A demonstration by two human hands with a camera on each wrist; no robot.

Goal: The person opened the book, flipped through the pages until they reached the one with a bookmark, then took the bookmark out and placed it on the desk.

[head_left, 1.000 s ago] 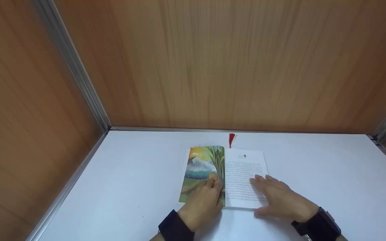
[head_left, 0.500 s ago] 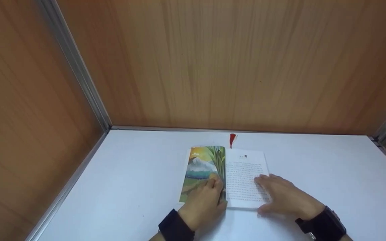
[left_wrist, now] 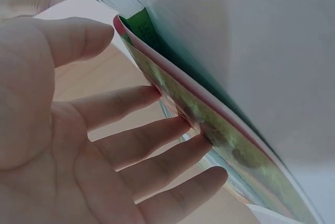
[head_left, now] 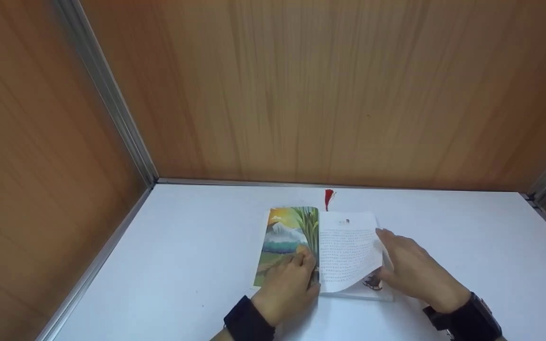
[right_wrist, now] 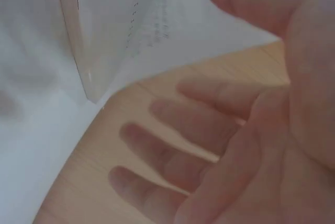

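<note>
Open book [head_left: 318,251] lies flat on the table [head_left: 183,265], near its middle, spine running front to back. Tassel [head_left: 328,196] on the table just behind the book's far edge. Left hand [head_left: 286,284] on the left page, near edge. Right hand [head_left: 413,270] at the right page's outer edge; that page [head_left: 349,255] lifts off the stack below. Wall panels behind, left and right.

A bare recording booth: wood-grain panels [head_left: 330,90] with metal corner strips [head_left: 104,94] box in a plain white table [head_left: 183,265].
</note>
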